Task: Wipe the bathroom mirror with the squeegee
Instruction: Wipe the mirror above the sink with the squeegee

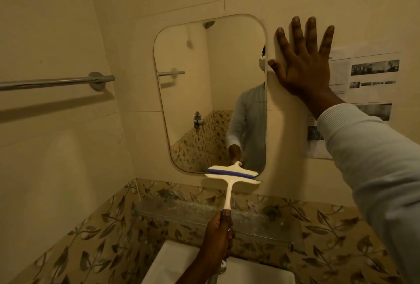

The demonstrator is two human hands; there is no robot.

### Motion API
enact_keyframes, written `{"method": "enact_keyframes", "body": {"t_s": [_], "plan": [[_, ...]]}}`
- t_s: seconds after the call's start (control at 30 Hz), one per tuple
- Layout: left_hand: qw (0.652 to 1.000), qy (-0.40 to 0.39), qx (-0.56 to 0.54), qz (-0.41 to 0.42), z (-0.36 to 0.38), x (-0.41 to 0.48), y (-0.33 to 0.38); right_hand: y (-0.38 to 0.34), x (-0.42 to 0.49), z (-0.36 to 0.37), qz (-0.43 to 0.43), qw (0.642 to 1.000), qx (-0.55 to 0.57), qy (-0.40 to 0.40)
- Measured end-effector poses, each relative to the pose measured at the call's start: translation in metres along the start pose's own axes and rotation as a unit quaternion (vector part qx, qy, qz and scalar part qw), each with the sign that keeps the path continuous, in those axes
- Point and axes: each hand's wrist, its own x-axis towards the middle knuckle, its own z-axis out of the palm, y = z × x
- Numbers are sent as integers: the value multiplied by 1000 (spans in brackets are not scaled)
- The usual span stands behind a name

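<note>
Our left hand (219, 236) grips squeegee (229, 189), blade (231, 172) at lower edge of mirror (204, 92) | right hand (302, 67) splayed flat, right of mirror | we risk streaks if blade tilts.

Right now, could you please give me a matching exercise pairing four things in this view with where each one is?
Things:
1. squeegee
2. right hand
3. towel bar
4. left hand

Places:
A. mounted left of the mirror
B. spread flat, right of the mirror
C. head at the mirror's bottom edge
D. gripping the handle, below the mirror

Pairs: 1-C, 2-B, 3-A, 4-D.
</note>
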Motion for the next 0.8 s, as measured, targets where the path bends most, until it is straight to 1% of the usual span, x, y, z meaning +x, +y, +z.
{"method": "enact_keyframes", "body": {"t_s": [0.1, 0.17, 0.23, 0.33, 0.53, 0.67, 0.8], "plan": [[1000, -5, -13, 1, 3, -3, 2, 0, 1, 1, -1, 1000, -4, -2], [999, -18, -21, 28, 5, -3, 16, 1, 1, 2, -1, 1000, -5, -2], [996, -37, -26, 81, 7, -1, 45, 1, 1, 2, -2, 1000, -6, -2], [983, -54, -31, 171, 7, 5, 114, 2, 1, 3, -4, 1000, -8, -6], [952, -2, -73, 296, -9, 18, 259, 3, 1, 6, -8, 1000, -13, -3], [942, 43, -90, 322, -37, 27, 325, 5, 1, 8, -8, 1000, -18, 0], [939, 81, -76, 324, -60, 39, 359, 6, 0, 10, -9, 1000, -21, 8]]}}
